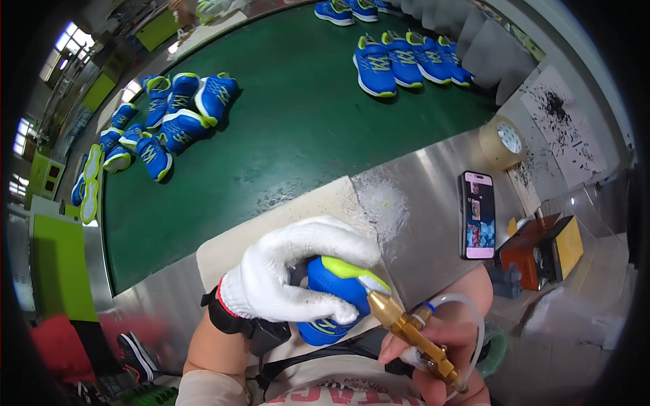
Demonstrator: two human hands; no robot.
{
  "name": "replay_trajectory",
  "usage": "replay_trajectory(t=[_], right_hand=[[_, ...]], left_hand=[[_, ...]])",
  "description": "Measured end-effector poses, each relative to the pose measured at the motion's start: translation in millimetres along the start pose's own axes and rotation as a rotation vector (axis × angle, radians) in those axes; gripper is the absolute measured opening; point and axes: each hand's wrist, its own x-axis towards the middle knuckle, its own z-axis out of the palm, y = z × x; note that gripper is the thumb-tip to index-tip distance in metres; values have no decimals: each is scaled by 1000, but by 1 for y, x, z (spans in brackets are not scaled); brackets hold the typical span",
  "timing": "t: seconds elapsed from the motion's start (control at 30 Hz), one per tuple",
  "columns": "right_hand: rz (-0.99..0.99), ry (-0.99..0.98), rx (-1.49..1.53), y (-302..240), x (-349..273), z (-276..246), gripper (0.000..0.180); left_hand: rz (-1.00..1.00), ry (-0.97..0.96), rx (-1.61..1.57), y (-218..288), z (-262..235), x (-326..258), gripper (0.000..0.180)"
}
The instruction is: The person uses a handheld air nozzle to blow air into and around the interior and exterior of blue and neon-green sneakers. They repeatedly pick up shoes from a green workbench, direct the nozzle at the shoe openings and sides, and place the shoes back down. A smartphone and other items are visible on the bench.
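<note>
My left hand (291,267), in a white knit glove, is closed round a blue sneaker (338,291) with a lime green and white sole. The shoe is tilted, its sole edge turned toward my right hand. Bare fingers of my right hand (433,348) grip a brass spray gun (406,328), which has a clear hose looping off it. Its nozzle tip is at the edge of the shoe's sole; whether it touches I cannot tell. Glove and fingers hide part of the shoe.
Blue sneakers (179,111) lie in a heap at the left on the green belt (291,122); more sneakers (406,61) stand in rows at the far right. A phone (478,215) and a tape roll (502,141) are on the metal table (433,196). An orange and yellow box (538,254) stands at the right.
</note>
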Motion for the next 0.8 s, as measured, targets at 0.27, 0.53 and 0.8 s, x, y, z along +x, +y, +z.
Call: replay_trajectory(t=[0.27, 0.53, 0.8], right_hand=[[-71, 53, 93, 44, -4, -19, 78], [197, 50, 342, 77, -27, -11, 83], [490, 294, 556, 54, -42, -10, 71]], left_hand=[[-166, 229, -197, -28, -13, 4, 62], [-122, 481, -716, -58, -29, -17, 59], [-336, 892, -413, -59, -34, -60, 59]])
